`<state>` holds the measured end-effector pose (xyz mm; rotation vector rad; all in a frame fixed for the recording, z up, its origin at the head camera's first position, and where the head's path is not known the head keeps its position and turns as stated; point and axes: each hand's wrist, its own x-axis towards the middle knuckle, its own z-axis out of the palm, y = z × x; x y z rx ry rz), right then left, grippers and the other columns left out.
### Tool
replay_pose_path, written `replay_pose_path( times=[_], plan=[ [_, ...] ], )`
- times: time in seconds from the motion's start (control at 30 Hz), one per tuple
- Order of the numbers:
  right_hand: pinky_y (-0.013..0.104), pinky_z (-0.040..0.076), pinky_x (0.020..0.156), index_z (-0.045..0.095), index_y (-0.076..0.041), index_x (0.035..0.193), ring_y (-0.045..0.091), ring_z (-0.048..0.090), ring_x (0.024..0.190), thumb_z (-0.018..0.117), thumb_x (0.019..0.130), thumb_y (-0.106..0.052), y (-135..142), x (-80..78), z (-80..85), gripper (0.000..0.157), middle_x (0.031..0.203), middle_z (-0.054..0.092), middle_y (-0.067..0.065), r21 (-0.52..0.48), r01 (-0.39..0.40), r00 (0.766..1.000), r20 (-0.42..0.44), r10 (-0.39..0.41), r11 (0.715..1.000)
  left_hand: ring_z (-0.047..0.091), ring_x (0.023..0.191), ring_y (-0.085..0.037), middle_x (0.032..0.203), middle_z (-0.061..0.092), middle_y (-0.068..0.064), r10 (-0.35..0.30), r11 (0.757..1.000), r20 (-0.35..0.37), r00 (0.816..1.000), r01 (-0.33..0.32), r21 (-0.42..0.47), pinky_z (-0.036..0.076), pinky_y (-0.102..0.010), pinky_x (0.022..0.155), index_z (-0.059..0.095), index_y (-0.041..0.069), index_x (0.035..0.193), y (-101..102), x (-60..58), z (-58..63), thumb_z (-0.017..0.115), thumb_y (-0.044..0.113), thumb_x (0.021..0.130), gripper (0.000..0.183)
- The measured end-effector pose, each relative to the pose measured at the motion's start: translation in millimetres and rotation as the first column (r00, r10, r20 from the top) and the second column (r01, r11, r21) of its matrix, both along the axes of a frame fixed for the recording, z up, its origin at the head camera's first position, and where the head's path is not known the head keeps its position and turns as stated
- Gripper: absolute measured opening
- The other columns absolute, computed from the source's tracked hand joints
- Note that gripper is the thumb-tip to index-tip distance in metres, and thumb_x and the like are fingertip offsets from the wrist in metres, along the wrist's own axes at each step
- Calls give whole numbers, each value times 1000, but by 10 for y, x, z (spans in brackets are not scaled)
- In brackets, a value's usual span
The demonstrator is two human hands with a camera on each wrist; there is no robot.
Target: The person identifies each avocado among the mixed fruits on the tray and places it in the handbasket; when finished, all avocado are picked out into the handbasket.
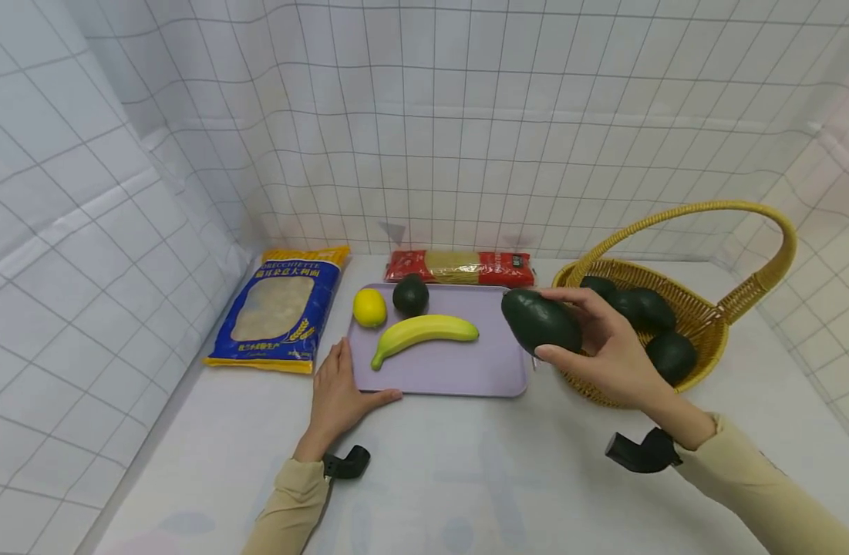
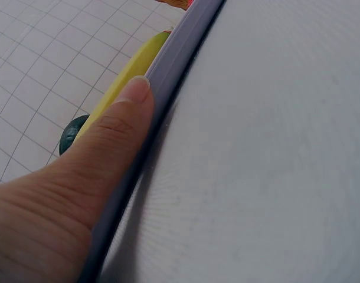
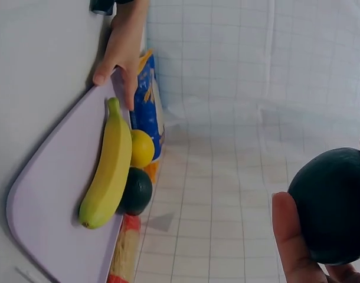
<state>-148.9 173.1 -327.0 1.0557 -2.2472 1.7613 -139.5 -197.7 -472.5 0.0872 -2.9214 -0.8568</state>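
Observation:
My right hand (image 1: 614, 358) holds a dark green avocado (image 1: 542, 322) between thumb and fingers, raised near the right end of a lilac tray (image 1: 459, 378). In the right wrist view the held avocado (image 3: 333, 206) is partly cut off by the frame edge. My left hand (image 1: 341, 397) touches the tray's near left corner, its thumb along the front edge and its fingers along the left side. On the tray lie a yellow banana (image 1: 424, 333), a lemon (image 1: 370, 307) and another avocado (image 1: 411, 296). The thumb covers part of the banana in the left wrist view.
A wicker basket (image 1: 705, 339) with a tall handle stands at the right, with several avocados (image 1: 672, 357) inside. A blue and yellow orecchiette bag (image 1: 278, 312) lies left of the tray. Behind the tray is a red pack of long pasta (image 1: 459, 267). White gridded sheeting surrounds the table.

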Motion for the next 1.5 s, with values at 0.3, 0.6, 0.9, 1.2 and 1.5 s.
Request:
replay_pose_path(
  times=[0.3,0.6,0.9,1.2,1.5],
  plan=[
    [23,53,78,43,7,125,23,58,99,67,71,24,506,58,26,62,124,52,15,-105,70,997,50,-65,992,16,136,-44,151,15,-29,-3,1000,-15,1000,2,-14,11,-56,110,9,-6,149,-3,-1,-11,76,68,61,133],
    [19,50,81,48,12,125,20,57,104,63,73,25,880,-16,-111,56,125,49,18,-105,129,991,30,-127,986,15,136,-43,151,14,-29,-1,1000,-7,1000,1,-6,10,-56,110,8,-5,149,-5,1,11,77,65,62,132],
    [16,51,70,49,-2,135,13,58,93,63,85,11,1087,-127,-214,53,122,53,5,163,265,961,42,-275,951,16,136,-44,150,15,-29,1,1000,-23,1000,-1,13,11,-56,110,10,-6,149,-11,-1,-2,76,68,60,133],
    [11,44,69,53,-11,125,4,57,88,77,80,-8,1196,-222,-351,52,117,53,-3,377,369,915,14,-404,850,16,136,-44,151,14,-29,-8,1000,-12,1000,8,1,11,-56,110,8,-6,149,-11,-4,-8,77,68,60,134],
    [14,46,75,55,-14,123,1,56,94,76,82,-21,1229,-293,-395,47,121,51,5,501,249,950,38,-309,829,18,135,-45,149,17,-30,-6,1000,-49,999,6,6,12,-57,109,12,-8,148,-11,-3,-21,77,67,59,134]
  ],
)
